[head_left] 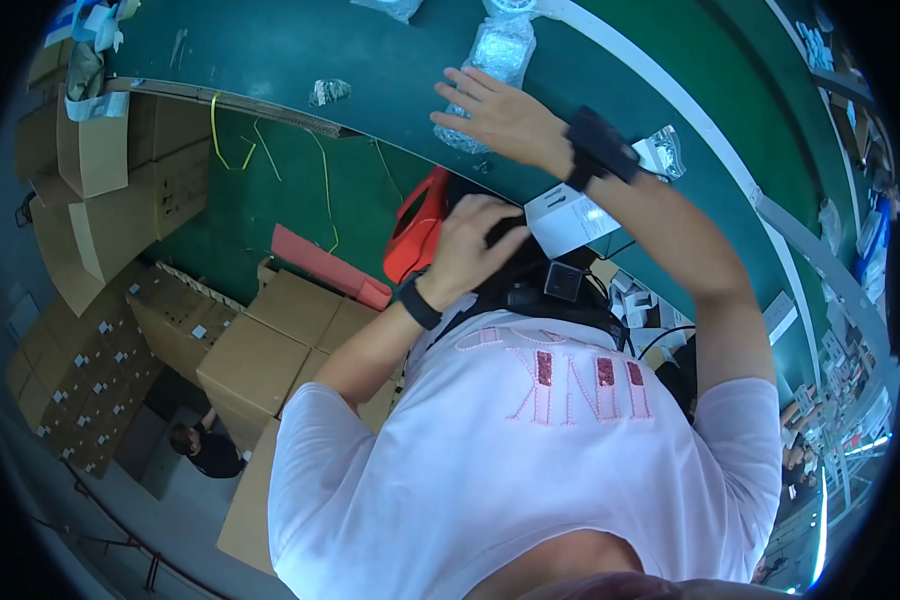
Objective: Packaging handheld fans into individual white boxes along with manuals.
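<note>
My right hand (490, 112) is stretched out flat over the green table, its fingers spread and open. Under and beside it lies a clear bubble-wrapped packet (500, 50); whether the hand presses on it I cannot tell. Close to my waist, at the table's edge, my left hand (470, 245) has its thumb apart from its loosely bent fingers, with nothing visible in it. A small white box (568, 220) rests just right of that hand. Both wrists wear dark bands.
A crumpled clear wrapper (330, 92) lies farther left on the table (240, 50). Beside my right forearm is a shiny silver packet (667, 150). A red chair (415, 225) stands left of my lap. Stacked cardboard boxes (260, 340) fill the left, where another person (207, 448) is seen.
</note>
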`<state>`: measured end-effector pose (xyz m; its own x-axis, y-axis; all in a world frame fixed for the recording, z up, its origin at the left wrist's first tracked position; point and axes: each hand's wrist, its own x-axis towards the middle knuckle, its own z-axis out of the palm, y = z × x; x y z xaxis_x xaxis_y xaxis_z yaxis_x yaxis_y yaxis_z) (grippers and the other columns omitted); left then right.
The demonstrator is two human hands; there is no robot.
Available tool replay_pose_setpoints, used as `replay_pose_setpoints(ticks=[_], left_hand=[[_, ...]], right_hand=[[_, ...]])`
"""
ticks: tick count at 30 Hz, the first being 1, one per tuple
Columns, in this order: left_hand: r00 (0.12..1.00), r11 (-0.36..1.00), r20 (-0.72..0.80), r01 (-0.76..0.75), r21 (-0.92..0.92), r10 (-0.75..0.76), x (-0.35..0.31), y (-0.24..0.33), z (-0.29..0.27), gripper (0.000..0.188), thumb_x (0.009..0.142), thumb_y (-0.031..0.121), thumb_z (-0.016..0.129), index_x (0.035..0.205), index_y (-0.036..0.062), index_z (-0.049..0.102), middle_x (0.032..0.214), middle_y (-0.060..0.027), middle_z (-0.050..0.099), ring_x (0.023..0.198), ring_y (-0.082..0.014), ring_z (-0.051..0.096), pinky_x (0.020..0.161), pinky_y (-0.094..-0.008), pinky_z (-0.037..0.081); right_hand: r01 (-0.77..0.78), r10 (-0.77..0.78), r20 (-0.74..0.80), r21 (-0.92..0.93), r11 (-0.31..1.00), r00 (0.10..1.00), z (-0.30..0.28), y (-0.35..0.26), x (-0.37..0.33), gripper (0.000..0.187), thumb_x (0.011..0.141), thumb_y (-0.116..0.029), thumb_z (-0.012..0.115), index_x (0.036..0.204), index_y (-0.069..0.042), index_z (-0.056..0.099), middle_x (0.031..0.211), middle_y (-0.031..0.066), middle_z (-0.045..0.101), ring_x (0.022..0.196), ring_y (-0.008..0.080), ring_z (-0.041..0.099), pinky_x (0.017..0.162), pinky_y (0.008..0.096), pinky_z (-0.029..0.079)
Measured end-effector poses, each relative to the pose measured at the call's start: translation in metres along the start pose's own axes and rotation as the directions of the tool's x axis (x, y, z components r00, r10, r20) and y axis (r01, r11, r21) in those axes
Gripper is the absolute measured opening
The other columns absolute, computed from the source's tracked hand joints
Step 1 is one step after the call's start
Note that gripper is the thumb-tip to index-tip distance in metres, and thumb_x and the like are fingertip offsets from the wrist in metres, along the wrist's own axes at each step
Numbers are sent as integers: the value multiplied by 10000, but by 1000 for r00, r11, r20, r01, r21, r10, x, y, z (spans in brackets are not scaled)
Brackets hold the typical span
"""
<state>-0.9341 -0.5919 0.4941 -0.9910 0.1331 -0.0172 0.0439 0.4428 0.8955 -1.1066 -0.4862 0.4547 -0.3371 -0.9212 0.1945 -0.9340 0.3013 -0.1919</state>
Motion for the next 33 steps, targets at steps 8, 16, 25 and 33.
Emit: replay_pose_setpoints(ticks=[8, 16, 25, 33], left_hand=[[967, 992, -222, 114, -52, -123, 37, 8, -39, 934, 667, 251, 832, 1400, 1, 312, 1259, -177, 478, 1112, -321, 506, 951, -400, 426], [961, 925, 188, -125, -360, 203, 97, 88, -29, 1104, 607, 326, 822, 1452, -15, 198, 1377, -247, 406, 1251, -372, 442, 1029, -430, 364], [789, 517, 600, 463, -720, 130, 84, 109, 20, 834, 711, 263, 726, 1376, -25, 313, 1275, -131, 482, 1159, -204, 489, 983, -357, 396], [727, 539, 660, 485, -689, 190, 74, 125, 49, 668, 750, 255, 702, 1293, -39, 447, 1173, -100, 568, 1095, -200, 541, 966, -352, 410]], right_hand=[[-408, 462, 225, 844, 347, 858, -92, 23, -41, 533, 731, -45, 692, 1240, -49, 535, 1284, 95, 523, 1150, 226, 528, 981, 344, 423], [21, 680, 55, 994, -103, 731, -177, -35, -102, 798, 752, -374, 752, 1342, 21, 387, 1225, 177, 548, 1132, 272, 574, 971, 396, 470], [-44, 827, -220, 958, 283, 518, -218, -66, -149, 794, 732, -58, 766, 1415, -36, 362, 1306, 101, 507, 1186, 199, 496, 1027, 359, 369], [149, 880, -246, 968, 202, 406, -215, -82, -187, 816, 722, -113, 761, 1423, -33, 351, 1241, 129, 553, 1149, 215, 532, 995, 350, 401]])
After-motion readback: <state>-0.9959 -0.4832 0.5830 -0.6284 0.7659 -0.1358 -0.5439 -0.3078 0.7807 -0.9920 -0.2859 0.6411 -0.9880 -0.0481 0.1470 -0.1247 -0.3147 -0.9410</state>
